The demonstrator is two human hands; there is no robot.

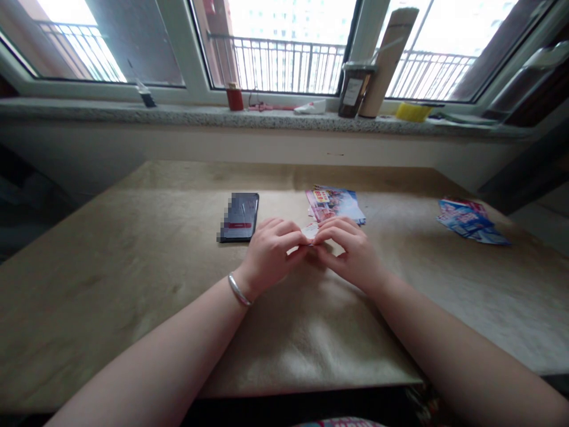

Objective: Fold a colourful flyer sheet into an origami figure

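Over the middle of the table, my left hand (276, 248) and my right hand (347, 249) meet, thumbs and fingers pinched together. Between them they hold a small piece of white paper (310, 230) with some print on it. Most of that paper is hidden behind my fingers. Just beyond my right hand lies a pile of colourful printed leaflets (338, 204), fanned a little. A dark smartphone (242, 216) rests flat to the left, close to my left hand. A silver bangle (239, 289) circles my left wrist.
More blue and red leaflets (471, 220) lie at the table's right. Behind the table (111, 284), a stone windowsill (178, 114) carries a red spool (235, 96), a dark jar (354, 89), a cardboard tube (389, 62) and a yellow tape roll (412, 112).
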